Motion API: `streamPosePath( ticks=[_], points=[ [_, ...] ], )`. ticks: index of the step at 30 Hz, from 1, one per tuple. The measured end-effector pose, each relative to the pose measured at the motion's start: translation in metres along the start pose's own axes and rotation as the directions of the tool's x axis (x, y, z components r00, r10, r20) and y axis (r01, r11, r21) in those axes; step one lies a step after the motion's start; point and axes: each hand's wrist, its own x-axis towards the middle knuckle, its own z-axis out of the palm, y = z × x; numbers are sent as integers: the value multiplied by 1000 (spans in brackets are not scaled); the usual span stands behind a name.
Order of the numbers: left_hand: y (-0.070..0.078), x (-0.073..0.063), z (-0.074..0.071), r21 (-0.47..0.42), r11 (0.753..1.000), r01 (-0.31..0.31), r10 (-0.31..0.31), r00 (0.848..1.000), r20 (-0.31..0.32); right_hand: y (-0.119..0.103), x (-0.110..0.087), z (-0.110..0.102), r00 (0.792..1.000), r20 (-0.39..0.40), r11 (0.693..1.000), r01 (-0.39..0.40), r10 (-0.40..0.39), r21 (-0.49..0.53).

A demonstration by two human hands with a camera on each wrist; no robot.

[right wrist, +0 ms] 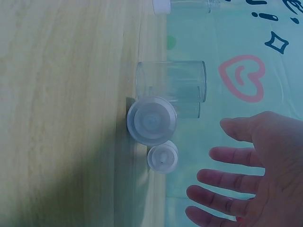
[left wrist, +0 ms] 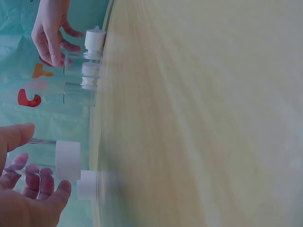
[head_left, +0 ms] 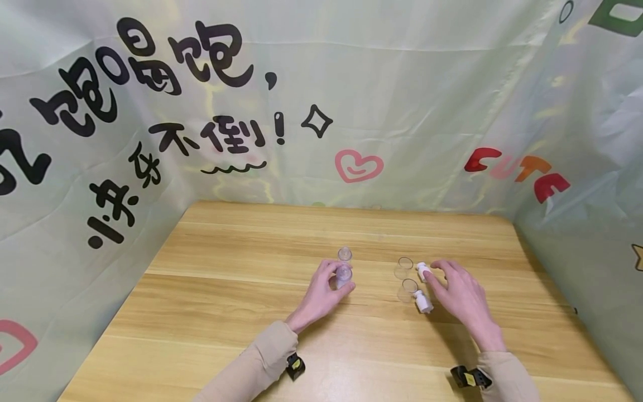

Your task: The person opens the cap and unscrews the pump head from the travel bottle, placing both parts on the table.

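My left hand (head_left: pixel 321 293) grips a clear bottle (head_left: pixel 344 275) with a white end piece (left wrist: pixel 67 161) pointing down. That white end hangs above the table, thumb and fingers around the clear body. Right behind it stands a similar clear bottle (head_left: pixel 344 254), its white end (left wrist: pixel 86 185) at the tabletop. Over on the right, my right hand (head_left: pixel 464 293) hovers with spread fingers, holding nothing. Below it two white pump heads (head_left: pixel 424 302) (right wrist: pixel 163 158) lie on their sides. Beside them two clear cylindrical covers (head_left: pixel 409 286) (right wrist: pixel 171 75) stand on the table.
The wooden table (head_left: pixel 226 312) meets a printed fabric backdrop (head_left: pixel 427 111) along its back and sides. A dark wrist camera (head_left: pixel 295 366) sits on the left sleeve, another wrist camera (head_left: pixel 469 377) on the right one.
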Motion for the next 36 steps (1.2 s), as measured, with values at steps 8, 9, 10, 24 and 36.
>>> streamPosePath(
  ticks=[8,9,10,24,36],
  points=[
    [3,0,-2,6,1000,22,-21,999,-44,0,1,0,1000,6,1000,-2,2,2],
    [2,0,-2,8,1000,19,-19,999,-43,0,1,0,1000,6,1000,-3,3,2],
    [2,0,-3,9,1000,17,-16,999,-43,0,1,0,1000,7,1000,-3,3,3],
    [0,1,-7,18,999,29,-28,999,-18,0,2,0,1000,11,1000,0,-1,7],
    [-2,0,-9,29,998,64,-64,998,6,1,1,1,1000,15,1000,-4,4,16]
  ],
)
